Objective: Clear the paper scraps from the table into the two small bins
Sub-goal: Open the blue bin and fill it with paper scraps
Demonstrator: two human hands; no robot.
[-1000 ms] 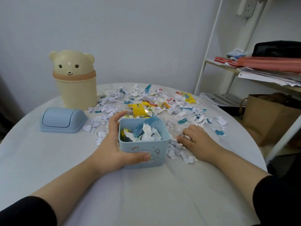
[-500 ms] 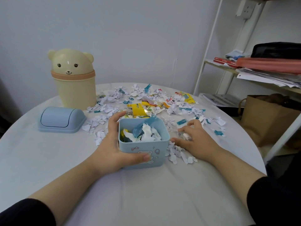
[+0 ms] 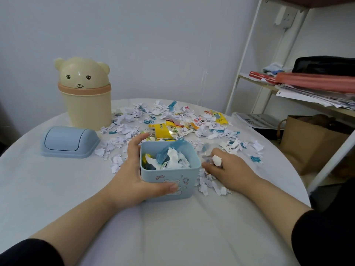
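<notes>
I see the left hand (image 3: 132, 179) wrapped round the blue bin (image 3: 163, 175), thumb across its front wall. Just right of it, the right hand (image 3: 230, 169) curls its fingers round a white scrap (image 3: 217, 160). Loose paper scraps (image 3: 172, 120) lie beyond both hands, and the bear bin (image 3: 86, 104) stands beyond the left.

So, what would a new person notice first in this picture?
The heap of torn paper scraps spread over the far half of the white table. Then the open blue bin in the middle, gripped by the left hand, and the bear-shaped bin at the far left.
</notes>
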